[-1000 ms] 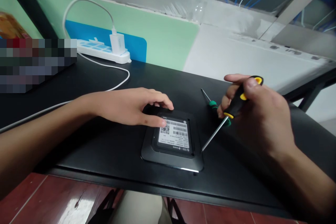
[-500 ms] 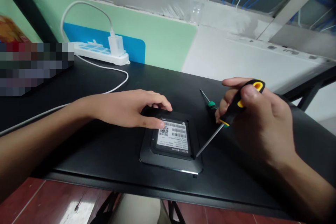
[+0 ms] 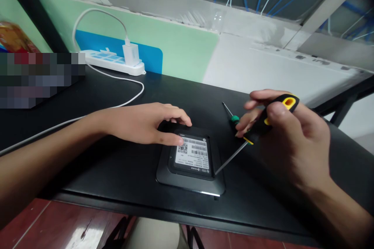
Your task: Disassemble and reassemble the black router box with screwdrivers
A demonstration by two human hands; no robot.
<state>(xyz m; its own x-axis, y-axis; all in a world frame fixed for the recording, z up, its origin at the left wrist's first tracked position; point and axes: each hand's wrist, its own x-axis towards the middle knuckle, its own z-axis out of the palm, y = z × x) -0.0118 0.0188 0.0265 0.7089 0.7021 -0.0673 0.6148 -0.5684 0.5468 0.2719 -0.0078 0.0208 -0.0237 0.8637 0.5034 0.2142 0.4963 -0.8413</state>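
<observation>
A flat black electronic device (image 3: 187, 183) with rounded corners lies on the black table, its white label with a QR code and barcodes facing up. My left hand (image 3: 143, 122) steadies it: the thumb presses on the label and the curved fingers reach over the far edge, partly hidden. In my right hand (image 3: 306, 140) is a black and yellow screwdriver (image 3: 254, 134), held tilted. Its tip meets the device near the label's right front corner; any screw there is too small to make out. Just beyond my right fingers lies a second screwdriver with a green collar (image 3: 234, 119), its handle partly covered.
On the table (image 3: 117, 175), a white power strip (image 3: 113, 61) with a charger (image 3: 130, 53) stands against the wall. A white cable (image 3: 128, 99) runs leftward across the tabletop. Blurred-out items (image 3: 37, 79) sit at the far left. The table's front edge is close behind the device.
My right hand has shifted slightly, its fingers loosening and spreading around the screwdriver handle. The tip stays at the same corner. My left hand keeps its place on the device.
</observation>
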